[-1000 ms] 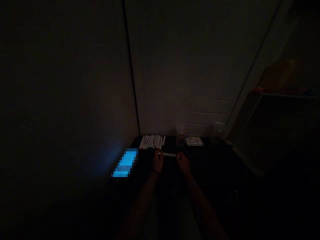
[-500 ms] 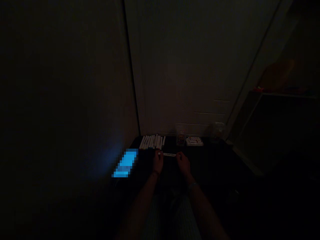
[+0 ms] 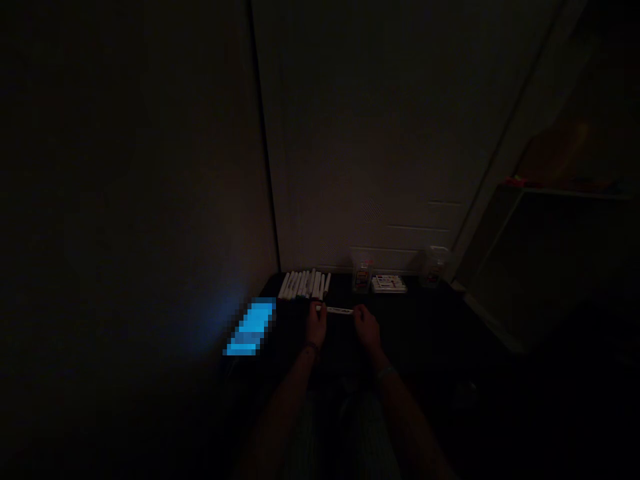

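Barely a nudge, the right hand (image 3: 367, 326) just a hair further right! Left hand (image 3: 316, 323) pinches one end of the white marker (image 3: 340, 310), right hand the other, fingers closed; whether it touches the dark worktop (image 3: 425, 333), can't tell. Beyond lie the row of white markers (image 3: 304, 285) and a clear container (image 3: 362, 276).

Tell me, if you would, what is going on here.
A person holds a white pen by its ends, between the left hand and the right hand, at a dark table. A row of pens lies beyond the left hand. Right of the row are two clear containers, with a white pack between them.
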Available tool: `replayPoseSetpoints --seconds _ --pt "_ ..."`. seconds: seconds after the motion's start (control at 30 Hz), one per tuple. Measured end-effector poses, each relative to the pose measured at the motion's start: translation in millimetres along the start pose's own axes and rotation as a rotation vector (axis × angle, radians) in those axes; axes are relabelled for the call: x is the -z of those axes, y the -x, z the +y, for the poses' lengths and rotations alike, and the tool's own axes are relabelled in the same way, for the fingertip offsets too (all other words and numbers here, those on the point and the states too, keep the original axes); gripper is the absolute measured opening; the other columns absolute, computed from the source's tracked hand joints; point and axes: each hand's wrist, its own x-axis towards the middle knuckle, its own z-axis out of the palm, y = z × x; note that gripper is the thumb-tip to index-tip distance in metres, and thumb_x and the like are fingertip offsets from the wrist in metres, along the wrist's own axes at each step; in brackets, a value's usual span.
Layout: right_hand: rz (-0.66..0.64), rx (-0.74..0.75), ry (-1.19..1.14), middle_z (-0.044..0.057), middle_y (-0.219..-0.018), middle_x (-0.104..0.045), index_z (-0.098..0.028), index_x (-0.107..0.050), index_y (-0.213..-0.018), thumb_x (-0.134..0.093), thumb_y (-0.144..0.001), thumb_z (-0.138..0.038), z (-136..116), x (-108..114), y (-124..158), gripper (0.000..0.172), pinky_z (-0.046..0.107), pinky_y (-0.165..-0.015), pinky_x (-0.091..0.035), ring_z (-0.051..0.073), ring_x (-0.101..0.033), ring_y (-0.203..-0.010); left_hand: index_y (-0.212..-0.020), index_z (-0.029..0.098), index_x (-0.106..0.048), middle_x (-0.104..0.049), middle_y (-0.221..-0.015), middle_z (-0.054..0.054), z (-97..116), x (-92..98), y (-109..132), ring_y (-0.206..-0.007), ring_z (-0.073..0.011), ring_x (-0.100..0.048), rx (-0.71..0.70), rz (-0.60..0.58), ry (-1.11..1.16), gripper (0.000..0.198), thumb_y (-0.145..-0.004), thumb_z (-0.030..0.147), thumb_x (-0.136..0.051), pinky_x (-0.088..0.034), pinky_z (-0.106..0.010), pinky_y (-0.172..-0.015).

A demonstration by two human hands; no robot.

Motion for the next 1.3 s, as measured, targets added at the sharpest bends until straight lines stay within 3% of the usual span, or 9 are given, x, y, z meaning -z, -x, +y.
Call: replayPoseSetpoints --seconds 0.93,1.3 --pt "0.007 0.027 0.0 0.0 -0.085 -0.061 -0.025 -0.055 -0.095 -0.026 -0.085 -0.042 -0.6 -1.1 0.6 0.035 0.019 -0.064 -0.035 0.012 -0.055 -0.077 -0.091 0.019 -0.048 -0.057 -0.07 -0.001 1.9 0.8 0.5 -0.063 -0.0131 -0.054 -0.005 0.011 0.022 0.03 -0.078 0.044 -0.038 -0.04 -0.025 -0.061" --pt "-0.015 -0.025 0.024 -0.001 -0.082 -0.061 -0.026 -0.056 -0.093 -0.03 -0.083 -0.042 -2.3 0.1 -0.2 0.032 0.019 -0.061 -0.035 0.012 -0.055 -0.073 -0.092 0.019 -0.047 -0.058 -0.074 -0.002 1.0 1.6 0.9 -0.067 -0.014 -0.054 -0.005 -0.011 0.015 0.031 -0.077 0.045 -0.038 -0.04 -0.025 -0.063"
